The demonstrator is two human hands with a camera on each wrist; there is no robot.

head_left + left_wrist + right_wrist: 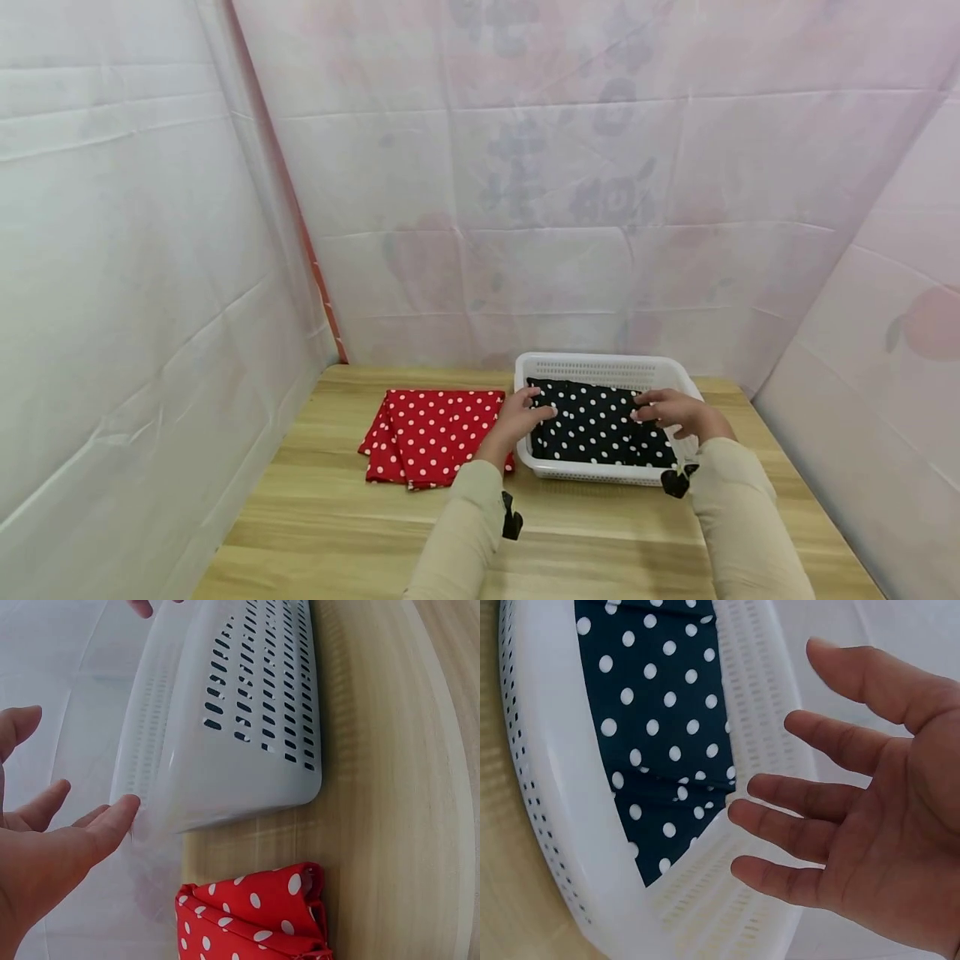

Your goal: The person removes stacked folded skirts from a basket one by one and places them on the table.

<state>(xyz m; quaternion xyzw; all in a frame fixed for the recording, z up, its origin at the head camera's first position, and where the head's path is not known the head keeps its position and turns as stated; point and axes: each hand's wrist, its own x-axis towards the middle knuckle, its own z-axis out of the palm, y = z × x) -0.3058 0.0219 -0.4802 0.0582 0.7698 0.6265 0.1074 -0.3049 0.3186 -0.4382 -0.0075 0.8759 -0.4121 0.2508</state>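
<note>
Working remotely, I have the left hand [516,418] and right hand [681,412] at opposite ends of the white basket [600,472], fingers loosely extended, gripping nothing; light, even pats, I judge, best settle the black dotted cloth [588,425] lying inside.

Bench [315,533], pale yellow-brown with wavy wood grain; cloth [442,429] and basket [600,472] toward far edge.
Cloth red, white-dotted, folded in layers, skewed at left; lies flat. Basket just to its right, strip of grain between them in left wrist view: white plastic, slotted sides, upright, long side running crosswise.
</note>
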